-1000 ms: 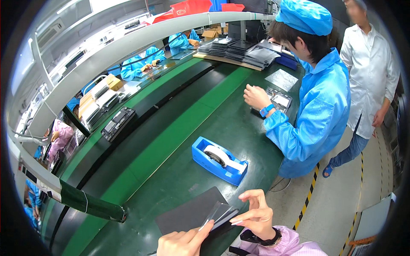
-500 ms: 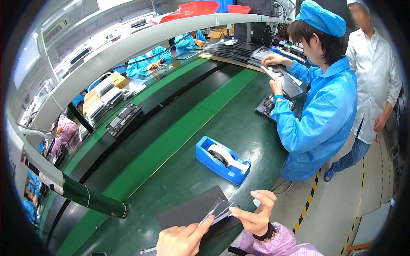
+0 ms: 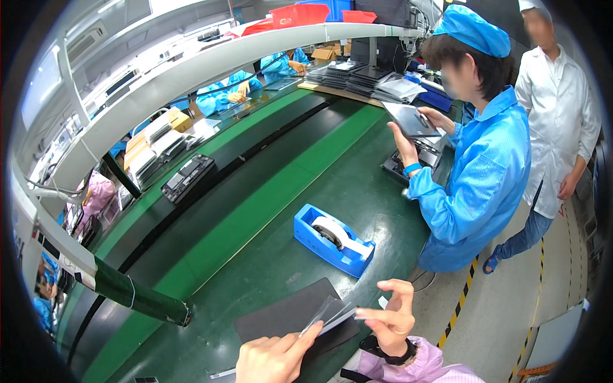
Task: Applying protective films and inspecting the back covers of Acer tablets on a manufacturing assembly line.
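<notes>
1. Across the green workbench (image 3: 255,281), a blue tape dispenser (image 3: 319,246) loaded with a white roll sits just beyond my hands.
2. A green-wrapped post (image 3: 143,297) stands at my left, and a pale overhead beam (image 3: 159,80) arches across my view of the far side.
3. At my right, a co-worker in blue (image 3: 476,172) holds a dark panel (image 3: 412,120) above an opened device base (image 3: 429,155); behind stands a person in a white coat (image 3: 552,115).
4. The count: one dispenser, one dark mat (image 3: 274,313) and two opened device bases, the second (image 3: 188,179) lying well apart on the bench's far left. Panels in the dark stack (image 3: 332,75) at the back are too tightly packed to number.
5. My left hand (image 3: 271,357) has thumb and fingers drawn together, clamped on a slim flat piece (image 3: 337,319) with clear film (image 3: 322,313) at its side; both are over the mat.
6. My right hand (image 3: 391,322) is half open, its fingers curved and its tips at the piece's far end; whether they pinch anything, I cannot tell. The two hands are apart.
</notes>
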Motion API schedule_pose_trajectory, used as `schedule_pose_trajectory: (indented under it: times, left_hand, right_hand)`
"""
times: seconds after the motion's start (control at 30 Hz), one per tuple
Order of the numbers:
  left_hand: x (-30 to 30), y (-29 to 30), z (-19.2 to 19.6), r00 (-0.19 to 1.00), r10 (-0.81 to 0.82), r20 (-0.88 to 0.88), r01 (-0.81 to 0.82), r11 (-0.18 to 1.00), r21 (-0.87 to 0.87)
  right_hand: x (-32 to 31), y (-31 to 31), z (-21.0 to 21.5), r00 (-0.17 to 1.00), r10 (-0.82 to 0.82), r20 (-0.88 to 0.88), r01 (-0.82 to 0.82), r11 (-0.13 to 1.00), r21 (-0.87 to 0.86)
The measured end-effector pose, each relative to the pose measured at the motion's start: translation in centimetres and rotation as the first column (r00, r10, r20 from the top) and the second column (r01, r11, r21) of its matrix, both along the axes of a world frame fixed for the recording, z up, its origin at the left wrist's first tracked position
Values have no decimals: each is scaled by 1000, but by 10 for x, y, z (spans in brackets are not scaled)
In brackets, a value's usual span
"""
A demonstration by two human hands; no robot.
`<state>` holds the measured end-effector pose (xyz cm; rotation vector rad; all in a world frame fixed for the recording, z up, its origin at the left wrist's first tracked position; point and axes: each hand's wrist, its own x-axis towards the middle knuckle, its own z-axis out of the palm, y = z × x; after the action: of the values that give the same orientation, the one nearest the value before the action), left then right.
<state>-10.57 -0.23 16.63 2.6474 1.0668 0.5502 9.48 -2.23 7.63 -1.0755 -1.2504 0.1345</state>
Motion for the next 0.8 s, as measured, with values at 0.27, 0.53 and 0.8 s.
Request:
schedule_pose_trajectory:
  times: [0.27,0.53,0.8]
  left_hand:
    - [0,2,1,1000,5,3,-5,1000,1]
    - [3,-1,1,1000,8,15,-8,1000,9]
    - [5,1,2,1000,27,-12,-27,999,29]
  right_hand:
    - [7,5,-1,809,-237,538,144,967,209]
    - [-1,6,-13,766,-374,523,253,923,290]
    - [-9,5,-17,759,-410,505,351,912,212]
